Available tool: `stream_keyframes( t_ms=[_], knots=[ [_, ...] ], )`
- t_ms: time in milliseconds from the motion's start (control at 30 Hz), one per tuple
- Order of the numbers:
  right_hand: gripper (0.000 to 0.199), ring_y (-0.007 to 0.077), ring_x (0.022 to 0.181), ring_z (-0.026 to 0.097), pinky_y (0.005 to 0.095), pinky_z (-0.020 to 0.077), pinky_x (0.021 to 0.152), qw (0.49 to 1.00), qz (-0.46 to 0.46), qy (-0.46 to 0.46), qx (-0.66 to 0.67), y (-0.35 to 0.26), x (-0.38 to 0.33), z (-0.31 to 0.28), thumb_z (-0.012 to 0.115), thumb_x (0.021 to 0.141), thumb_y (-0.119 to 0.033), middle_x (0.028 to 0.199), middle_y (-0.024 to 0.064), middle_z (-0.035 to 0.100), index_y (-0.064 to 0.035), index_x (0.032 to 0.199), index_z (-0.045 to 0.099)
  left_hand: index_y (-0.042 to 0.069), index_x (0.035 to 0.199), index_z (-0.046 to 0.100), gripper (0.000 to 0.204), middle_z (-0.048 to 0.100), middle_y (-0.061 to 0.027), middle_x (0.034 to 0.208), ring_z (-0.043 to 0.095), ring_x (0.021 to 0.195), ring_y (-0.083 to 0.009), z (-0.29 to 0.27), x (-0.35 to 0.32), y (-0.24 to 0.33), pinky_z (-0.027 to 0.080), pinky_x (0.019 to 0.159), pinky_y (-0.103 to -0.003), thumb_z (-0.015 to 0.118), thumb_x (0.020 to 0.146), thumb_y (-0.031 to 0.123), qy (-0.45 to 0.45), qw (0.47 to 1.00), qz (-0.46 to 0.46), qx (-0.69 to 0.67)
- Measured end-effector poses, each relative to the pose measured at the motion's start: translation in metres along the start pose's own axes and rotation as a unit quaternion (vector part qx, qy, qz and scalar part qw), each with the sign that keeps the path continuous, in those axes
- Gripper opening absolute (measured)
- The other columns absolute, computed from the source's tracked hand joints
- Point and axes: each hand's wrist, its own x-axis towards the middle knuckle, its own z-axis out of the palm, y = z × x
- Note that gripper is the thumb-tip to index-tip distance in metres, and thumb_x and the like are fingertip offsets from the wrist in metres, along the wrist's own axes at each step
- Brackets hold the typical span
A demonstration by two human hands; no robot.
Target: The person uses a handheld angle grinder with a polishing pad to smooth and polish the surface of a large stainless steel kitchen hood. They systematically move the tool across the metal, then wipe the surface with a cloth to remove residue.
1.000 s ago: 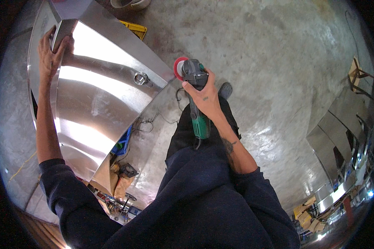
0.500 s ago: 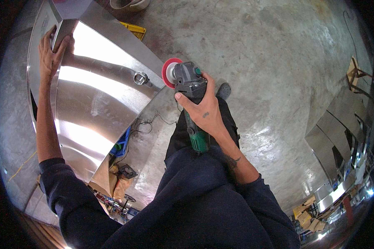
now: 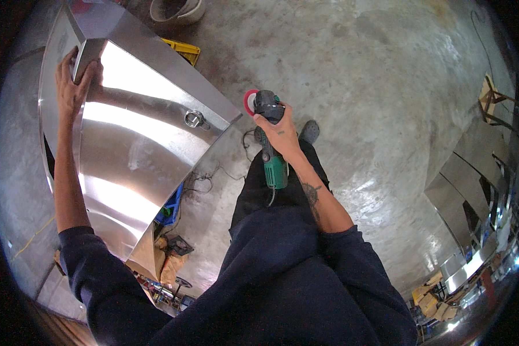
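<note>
1. Angle grinder (image 3: 275, 173), green and dark grey, is at the centre of the frame, the right hand (image 3: 284, 134) curled closed round its body below the head.
2. Its red-rimmed disc (image 3: 247, 102) appears just beside the right corner of the shiny metal panel (image 3: 132, 150) (whether they touch, I cannot tell).
3. Left hand (image 3: 72, 86), upper left, is half closed, thumb and fingers astride the panel's raised edge.
4. Step in hand, I judge: steadying the panel with the grinder ready near its corner; the next move seems to call for a firm left hold and an even disc angle.
5. Blue crate (image 3: 176, 202), left of centre, partly hidden by the panel, holds something green.
6. Yellow crate (image 3: 181, 46), upper left, shows only a dark interior.
7. Grey bucket (image 3: 193, 16), top edge: contents unclear.
</note>
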Motion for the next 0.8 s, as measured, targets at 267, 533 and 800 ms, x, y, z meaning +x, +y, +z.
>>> stream_keyframes(
  t_ms=[267, 533, 800],
  knots=[
    [0.102, 0.0349, 0.107, 0.075, 0.0444, 0.0591, 0.092, 0.999, -0.015, 0.001, 0.047, -0.007, -0.012, -0.009, 0.085, 0.091, -0.057, 0.123, 0.0281, 0.071, 0.0039, 0.155, 0.035, 0.018, 0.162, 0.051, 0.083, 0.054, -0.0192, 0.156, 0.051, 0.145, -0.0402, 0.001, 0.003, -0.003, 0.044, 0.121, -0.057, 0.072, 0.098, 0.065, -0.008, 1.000, -0.002, 0.025],
    [0.102, 0.0351, 0.105, 0.075, 0.0440, 0.0589, 0.092, 0.999, 0.007, -0.015, 0.052, -0.015, -0.017, -0.009, 0.085, 0.090, -0.059, 0.120, 0.0272, 0.072, 0.0012, 0.156, 0.037, 0.016, 0.162, 0.050, 0.085, 0.052, -0.0199, 0.158, 0.050, 0.147, -0.0404, -0.002, 0.006, 0.001, 0.045, 0.121, -0.057, 0.071, 0.098, 0.067, -0.002, 1.000, 0.007, 0.016],
    [0.100, 0.0362, 0.107, 0.075, 0.0450, 0.0580, 0.095, 0.998, 0.016, -0.019, 0.050, -0.017, -0.017, -0.008, 0.085, 0.091, -0.057, 0.119, 0.0268, 0.072, 0.0018, 0.156, 0.036, 0.016, 0.163, 0.049, 0.084, 0.052, -0.0172, 0.159, 0.047, 0.149, -0.0391, -0.003, 0.009, 0.008, 0.041, 0.124, -0.056, 0.071, 0.099, 0.066, 0.003, 0.999, 0.027, 0.024]
  ],
)
